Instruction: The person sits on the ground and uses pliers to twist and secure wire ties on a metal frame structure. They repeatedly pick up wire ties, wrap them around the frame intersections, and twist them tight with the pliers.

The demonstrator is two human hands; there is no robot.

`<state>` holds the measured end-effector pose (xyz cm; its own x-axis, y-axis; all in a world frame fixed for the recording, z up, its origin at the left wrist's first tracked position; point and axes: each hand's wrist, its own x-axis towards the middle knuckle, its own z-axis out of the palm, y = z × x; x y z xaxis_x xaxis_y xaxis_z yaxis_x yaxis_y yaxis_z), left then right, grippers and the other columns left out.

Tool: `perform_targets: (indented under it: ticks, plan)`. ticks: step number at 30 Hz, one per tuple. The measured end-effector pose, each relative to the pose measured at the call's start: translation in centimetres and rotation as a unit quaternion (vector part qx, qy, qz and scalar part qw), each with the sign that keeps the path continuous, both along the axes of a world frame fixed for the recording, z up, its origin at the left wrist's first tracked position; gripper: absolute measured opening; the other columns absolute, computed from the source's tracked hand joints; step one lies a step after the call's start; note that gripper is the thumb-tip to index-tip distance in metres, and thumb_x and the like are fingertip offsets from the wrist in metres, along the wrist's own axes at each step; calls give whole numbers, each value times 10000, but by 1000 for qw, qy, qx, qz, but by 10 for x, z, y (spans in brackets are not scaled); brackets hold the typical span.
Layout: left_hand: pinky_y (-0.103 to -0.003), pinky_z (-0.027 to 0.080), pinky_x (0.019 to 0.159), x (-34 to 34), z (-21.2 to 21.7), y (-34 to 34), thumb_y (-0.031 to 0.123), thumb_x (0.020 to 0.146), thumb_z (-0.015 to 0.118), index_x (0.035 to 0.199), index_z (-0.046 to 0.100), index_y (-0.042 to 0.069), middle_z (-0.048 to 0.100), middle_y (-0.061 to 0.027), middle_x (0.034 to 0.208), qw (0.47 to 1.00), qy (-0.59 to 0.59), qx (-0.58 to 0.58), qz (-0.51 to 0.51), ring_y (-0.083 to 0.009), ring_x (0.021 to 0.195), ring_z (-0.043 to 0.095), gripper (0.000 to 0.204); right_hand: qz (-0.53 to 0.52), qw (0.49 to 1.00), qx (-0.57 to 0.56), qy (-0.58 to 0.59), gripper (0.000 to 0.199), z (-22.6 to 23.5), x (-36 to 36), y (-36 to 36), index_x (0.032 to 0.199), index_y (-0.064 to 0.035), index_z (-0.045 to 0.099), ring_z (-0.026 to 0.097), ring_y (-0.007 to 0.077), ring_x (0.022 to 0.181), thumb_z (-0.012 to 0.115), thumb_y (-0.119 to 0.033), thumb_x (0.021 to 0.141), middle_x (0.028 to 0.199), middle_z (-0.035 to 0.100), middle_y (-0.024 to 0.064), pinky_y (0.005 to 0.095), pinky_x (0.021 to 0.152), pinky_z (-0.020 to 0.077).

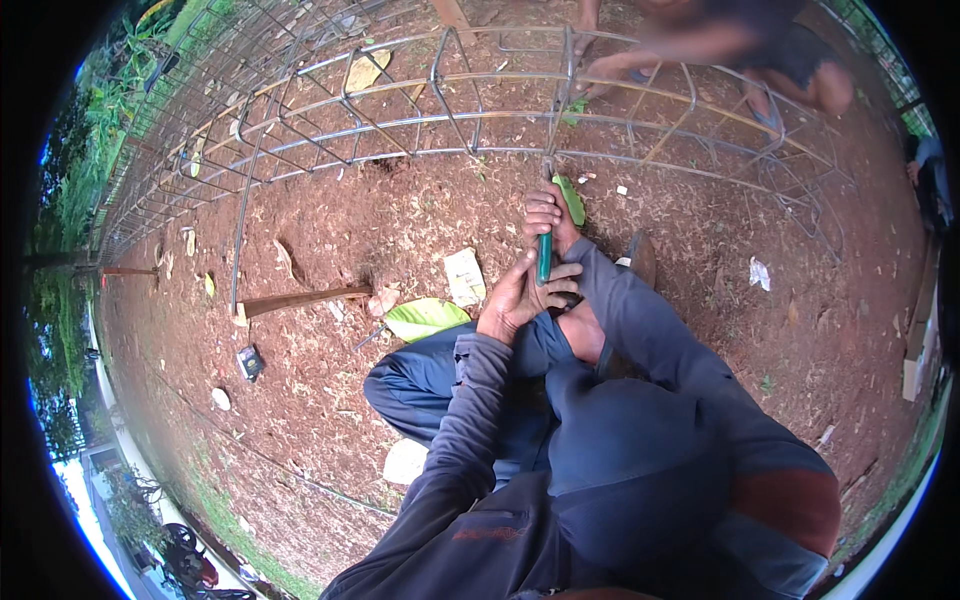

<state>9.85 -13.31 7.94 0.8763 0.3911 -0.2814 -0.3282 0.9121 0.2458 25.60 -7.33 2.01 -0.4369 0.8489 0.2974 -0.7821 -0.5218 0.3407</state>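
Tool: hand tool with a green handle (543, 258), held upright at frame centre, its working end up at the lower bar of the rebar cage (480, 120). The head of the tool is too small to identify; it may be a tying hook or pliers.
Left hand (515, 298): grip clamped around the lower part of the green handle, fingers wrapped across it.
Right hand (548, 215): grip clamped around the upper part of the handle, just below the cage bar.
Handling, tool: judged light and rigid. The handle covering looks smooth, so a full wrap gives better hold than fingertips. Take hold on the green section, not on the metal end.
Handling, cage: judged heavy and stiff, with welded or tied steel bars. It lies on the bare soil (330, 330) across the upper part of the frame. Bar ends and tie wire may be sharp; take hold on straight bar runs.
Ground items: wooden stake (300, 300) at left centre; large green leaf (425, 318) beside the left knee; small dark object (249, 362), possibly a tape measure, at left.
Other person: crouched at the far side of the cage (740, 50), upper right, well apart from the tool.
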Motion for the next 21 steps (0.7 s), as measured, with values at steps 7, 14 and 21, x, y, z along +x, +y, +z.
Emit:
perform_targets:
  ticks: [7, 14, 21]
  plan:
    - [-214, 413, 461, 15, -7, -8, 94, 947, 667, 1173, 580, -15, 686, -142, 1019, 976, 164, -39, 140, -128, 620, 596, 266, -58, 899, -182, -394, 367, 25, -4, -18, 1080, -83, 614, 631, 164, 706, 704, -408, 938, 817, 613, 17, 414, 807, 599]
    - [-478, 562, 662, 25, 3, -17, 101, 877, 624, 1157, 579, -28, 686, -256, 1024, 373, 667, 634, 121, -399, 773, 701, 311, -125, 633, -279, -711, 265, 11, -47, -12, 1015, -45, 680, 642, 156, 735, 770, -278, 925, 838, 631, 33, 301, 625, 542]
    - [-405, 575, 789, 4, 27, -17, 261, 913, 746, 1289, 423, -39, 676, -268, 1151, 680, 526, 508, 47, -359, 1008, 710, 579, -26, 878, -184, -441, 182, 26, 0, -34, 925, -111, 567, 623, 150, 715, 636, -257, 1008, 738, 553, -9, 421, 750, 607]
